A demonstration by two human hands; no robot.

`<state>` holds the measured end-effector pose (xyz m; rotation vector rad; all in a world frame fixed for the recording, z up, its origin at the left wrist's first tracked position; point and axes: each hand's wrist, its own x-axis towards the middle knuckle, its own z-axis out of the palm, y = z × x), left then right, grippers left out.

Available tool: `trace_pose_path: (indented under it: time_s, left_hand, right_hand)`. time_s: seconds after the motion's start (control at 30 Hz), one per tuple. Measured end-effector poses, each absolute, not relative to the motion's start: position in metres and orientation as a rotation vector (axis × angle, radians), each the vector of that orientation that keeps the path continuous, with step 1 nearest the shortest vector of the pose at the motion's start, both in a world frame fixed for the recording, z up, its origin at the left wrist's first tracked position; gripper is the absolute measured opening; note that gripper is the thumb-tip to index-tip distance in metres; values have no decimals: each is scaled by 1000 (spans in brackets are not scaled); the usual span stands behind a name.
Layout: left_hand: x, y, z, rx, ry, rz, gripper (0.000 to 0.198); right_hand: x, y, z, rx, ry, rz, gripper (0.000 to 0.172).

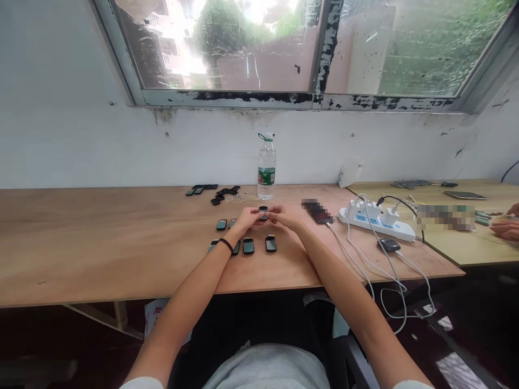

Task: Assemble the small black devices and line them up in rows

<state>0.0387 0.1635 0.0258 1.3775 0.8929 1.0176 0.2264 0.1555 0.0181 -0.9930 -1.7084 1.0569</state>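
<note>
From my remote seat, I see the left hand [248,218] and right hand [283,216] jointly grasping a small black rounded device with a greyish screen [263,209] by its sides; whether it touches the light-brown wooden tabletop [121,237] I can't tell. Similar black-cased devices [248,246] lie nearer me. I judge this close two-handed work on one piece, calling next for small, steady fingertip movements.

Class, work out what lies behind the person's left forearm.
Small dark devices show partly on either side of the left forearm; their covered portions, and anything else fully behind it, cannot be seen.
</note>
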Motion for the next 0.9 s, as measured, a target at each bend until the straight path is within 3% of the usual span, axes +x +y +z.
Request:
trace_pose_path:
  time_s: [0.6,0.9]
  left_hand:
    - [32,165,26,1192,783,885,18]
    - [36,170,23,1307,991,1050,33]
  right_hand:
    - [218,161,27,-1081,-1075,1609,4]
    - [221,170,12,-1112,-1105,1471,14]
